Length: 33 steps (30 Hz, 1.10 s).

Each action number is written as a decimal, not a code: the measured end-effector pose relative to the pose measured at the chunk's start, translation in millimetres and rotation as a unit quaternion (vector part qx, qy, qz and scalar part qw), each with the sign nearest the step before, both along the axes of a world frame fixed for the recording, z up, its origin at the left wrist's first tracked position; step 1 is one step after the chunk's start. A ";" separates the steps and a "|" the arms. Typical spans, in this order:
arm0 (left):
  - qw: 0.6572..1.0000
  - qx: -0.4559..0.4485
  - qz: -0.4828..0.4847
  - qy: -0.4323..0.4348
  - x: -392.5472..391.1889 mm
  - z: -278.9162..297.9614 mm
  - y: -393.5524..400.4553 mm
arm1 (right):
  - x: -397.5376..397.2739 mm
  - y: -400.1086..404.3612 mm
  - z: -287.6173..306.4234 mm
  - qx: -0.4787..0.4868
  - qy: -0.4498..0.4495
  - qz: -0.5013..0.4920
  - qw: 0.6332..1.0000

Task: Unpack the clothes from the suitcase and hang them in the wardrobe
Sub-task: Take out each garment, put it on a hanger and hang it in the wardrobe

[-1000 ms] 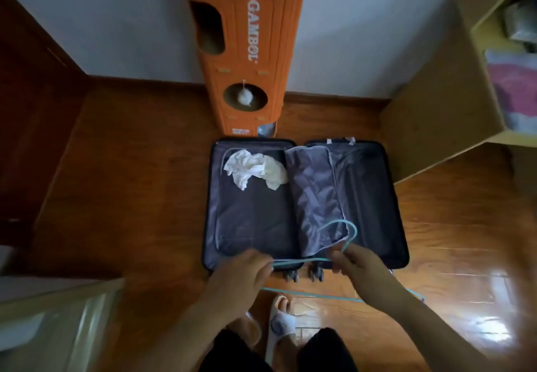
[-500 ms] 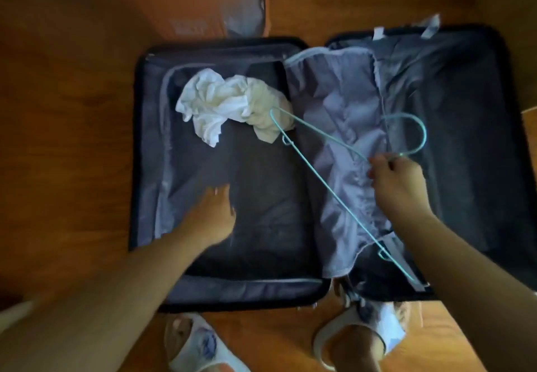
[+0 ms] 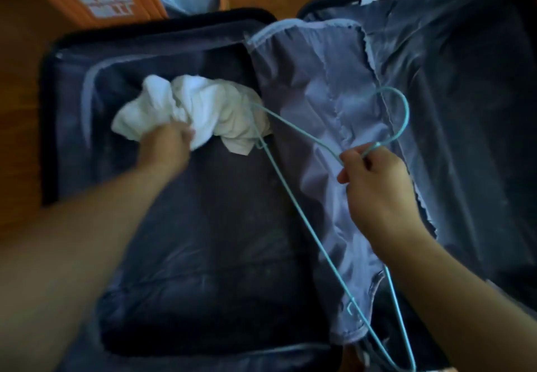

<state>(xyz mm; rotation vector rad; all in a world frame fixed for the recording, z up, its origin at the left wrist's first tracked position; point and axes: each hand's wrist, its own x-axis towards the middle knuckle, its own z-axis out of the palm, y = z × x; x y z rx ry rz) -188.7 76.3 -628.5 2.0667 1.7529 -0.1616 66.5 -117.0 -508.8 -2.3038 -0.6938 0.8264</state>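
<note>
Grasping white garment (image 3: pixel 200 112) in left hand (image 3: pixel 164 150), right hand (image 3: pixel 374 185) pinching hanger (image 3: pixel 293 206)

dim, warm indoor light with a soft, slightly smeared look throughout. the suitcase (image 3: pixel 479 80) lining swallows detail in deep shadow, while the white garment (image 3: pixel 203 110) is the brightest patch, near blown out. both forearms blur and stretch toward the lower corners from wide-angle distortion. no hard shadows or glare show.

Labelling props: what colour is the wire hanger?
Light teal-blue; the hanger, held by the right hand, shows clearly in the head view.
</note>
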 end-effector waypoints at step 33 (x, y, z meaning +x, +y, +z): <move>0.942 0.054 -0.032 -0.330 -100.7 1011.0 -298.1 | -70.0 -108.0 811.7 0.153 0.150 0.401 0.891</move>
